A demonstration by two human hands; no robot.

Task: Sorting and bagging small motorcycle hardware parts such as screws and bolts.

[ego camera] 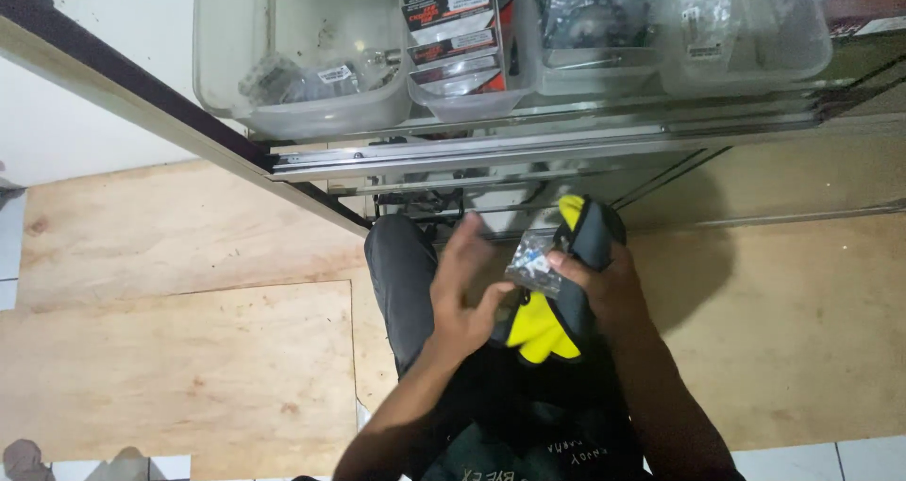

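The right hand [604, 287] pinches 1 small clear packet [533, 262] against 1 black-and-yellow pouch [557, 325], just right of centre. The left hand [467, 287] hovers open at 9 o'clock of it, fingers spread. Best to steady the pouch and keep the packet level. At 12 o'clock stand 4 clear bins [302, 56].

**Packages and labels on the shelf and in hand**

A small clear plastic packet [531, 262] with blue-and-white contents sits pinched in the right hand [604, 287]. On the shelf above, red-black-and-white labelled boxes [453, 30] stand stacked in a clear tub. To their left, a bagged part bears a small white label [335, 73]. To their right, another bag carries a white tag [704, 50] inside a translucent bin.
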